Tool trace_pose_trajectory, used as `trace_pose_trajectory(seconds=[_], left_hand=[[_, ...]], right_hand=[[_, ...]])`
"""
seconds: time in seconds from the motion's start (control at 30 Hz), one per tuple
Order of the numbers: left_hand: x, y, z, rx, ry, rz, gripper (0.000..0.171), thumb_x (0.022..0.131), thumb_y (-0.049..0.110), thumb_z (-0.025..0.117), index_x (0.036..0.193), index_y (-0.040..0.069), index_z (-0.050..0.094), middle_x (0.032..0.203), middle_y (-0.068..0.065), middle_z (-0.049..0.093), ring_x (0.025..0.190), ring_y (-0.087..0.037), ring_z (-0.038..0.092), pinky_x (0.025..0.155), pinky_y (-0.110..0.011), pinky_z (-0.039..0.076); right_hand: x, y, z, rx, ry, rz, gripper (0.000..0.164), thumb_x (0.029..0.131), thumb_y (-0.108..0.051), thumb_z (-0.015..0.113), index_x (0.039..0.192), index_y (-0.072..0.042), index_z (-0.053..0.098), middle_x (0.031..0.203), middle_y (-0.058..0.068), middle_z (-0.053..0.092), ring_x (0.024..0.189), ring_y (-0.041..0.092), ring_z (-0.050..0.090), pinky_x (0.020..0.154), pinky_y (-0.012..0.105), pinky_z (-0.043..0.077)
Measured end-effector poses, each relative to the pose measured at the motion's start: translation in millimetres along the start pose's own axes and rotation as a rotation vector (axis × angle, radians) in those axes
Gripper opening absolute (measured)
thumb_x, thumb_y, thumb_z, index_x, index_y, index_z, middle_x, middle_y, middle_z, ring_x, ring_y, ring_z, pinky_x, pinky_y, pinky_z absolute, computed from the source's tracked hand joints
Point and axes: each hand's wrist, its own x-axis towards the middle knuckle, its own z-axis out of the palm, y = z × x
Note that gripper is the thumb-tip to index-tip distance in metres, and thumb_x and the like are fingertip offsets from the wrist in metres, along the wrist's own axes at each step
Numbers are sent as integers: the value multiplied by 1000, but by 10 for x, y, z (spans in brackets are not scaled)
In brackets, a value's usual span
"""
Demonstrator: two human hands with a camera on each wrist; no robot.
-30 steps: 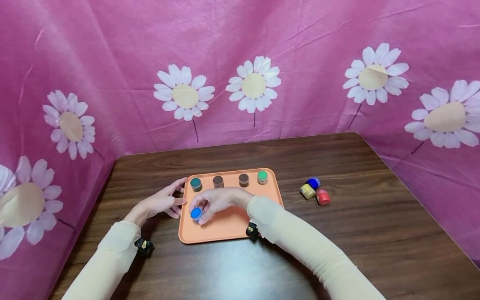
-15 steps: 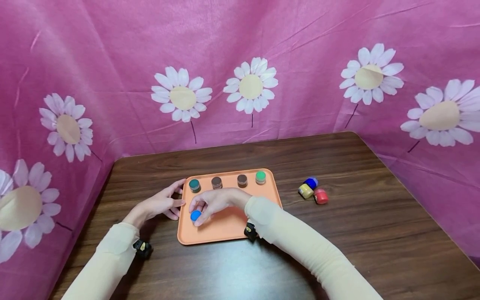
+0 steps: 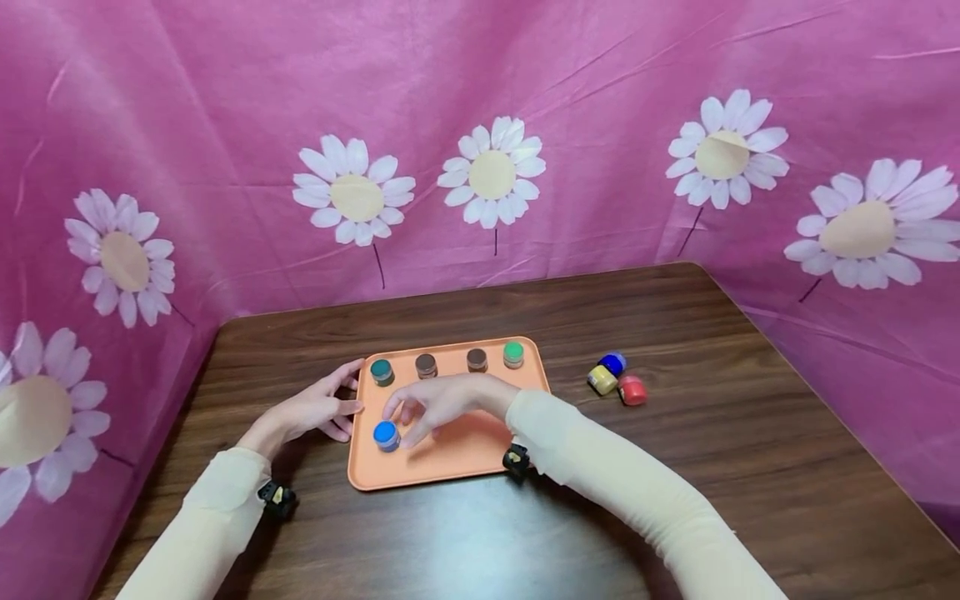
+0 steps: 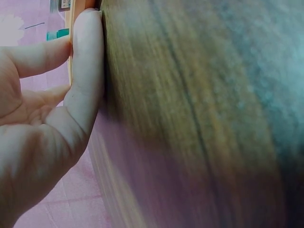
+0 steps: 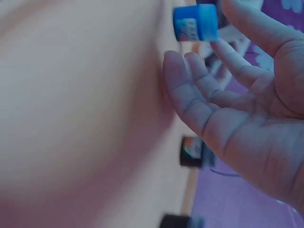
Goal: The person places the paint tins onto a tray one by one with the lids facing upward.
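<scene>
"Since the right hand (image 3: 438, 402) hovers right by the blue jar (image 3: 386, 436), does it have hold of it?"

"It doesn't look that way. The fingers (image 5: 175, 71) are loosely bent and spread, and the thumb (image 5: 256, 23) stands well away from them, so the grasp is slack, with the jar just beyond the tips. I can't tell whether a fingertip brushes its side."

"Any writing on the jar?"

"There's a pale label (image 5: 188, 28) wrapped round the body, with small coloured print, but it's too blurred to read. A dark jar (image 5: 191, 152) lower in the right wrist view carries a label too, and that one is no clearer."

"Which way does the blue one point?"

"Straight up. It stands on its base, lid on top, long axis vertical; the right wrist view merely shows it sideways, lid to the right. It's on the orange tray (image 3: 450, 462), toward the near left corner."

"And the left hand (image 3: 311, 408)?"

"At the tray's left rim, fingers reaching out and touching the edge."

"What else is on the tray?"

"A row along the far side: a teal-lidded jar (image 3: 382, 372), two brown jars (image 3: 426, 365) (image 3: 477, 360) and a green-lidded jar (image 3: 513, 354). To the right, on the wooden counter (image 3: 712, 400), a yellow jar (image 3: 602, 380), a dark blue jar (image 3: 612, 362) and a red jar (image 3: 632, 390) sit clustered together."
</scene>
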Motion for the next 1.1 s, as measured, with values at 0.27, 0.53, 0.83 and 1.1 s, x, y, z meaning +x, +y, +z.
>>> trace_pose_trajectory(seconds=[0.27, 0.53, 0.83, 1.1], left_hand=[[-19, -35, -16, -1, 12, -14, 82, 100, 3, 56, 163, 10, 4, 142, -26, 25, 71, -27, 66, 64, -43, 62], [1, -29, -22, -6, 9, -13, 82, 100, 4, 56, 163, 11, 4, 143, -25, 25, 71, -28, 67, 64, -43, 62], [-5, -10, -32, -10, 10, -17, 82, 100, 4, 56, 163, 12, 5, 143, -24, 25, 72, -28, 67, 65, -43, 62], [17, -24, -20, -5, 16, -26, 82, 100, 4, 56, 163, 12, 5, 143, -25, 25, 71, -28, 67, 64, -42, 62]], right_hand=[[-728, -53, -367, -121, 67, -73, 65, 96, -30, 73, 152, -17, 42, 138, 14, 51, 113, 26, 61, 90, 35, 54], [-1734, 288, -748, -51, 224, -55, 45, 101, -21, 65, 144, -19, 52, 125, 12, 58, 89, 33, 63, 67, 34, 57], [-2504, 786, -917, -138, 468, 69, 39, 100, -26, 67, 137, -18, 57, 116, 13, 59, 74, 31, 63, 52, 38, 53], [-2728, 1257, -791, -5, 529, 174, 58, 92, -22, 76, 138, -6, 45, 122, 22, 46, 79, 29, 64, 55, 40, 54]])
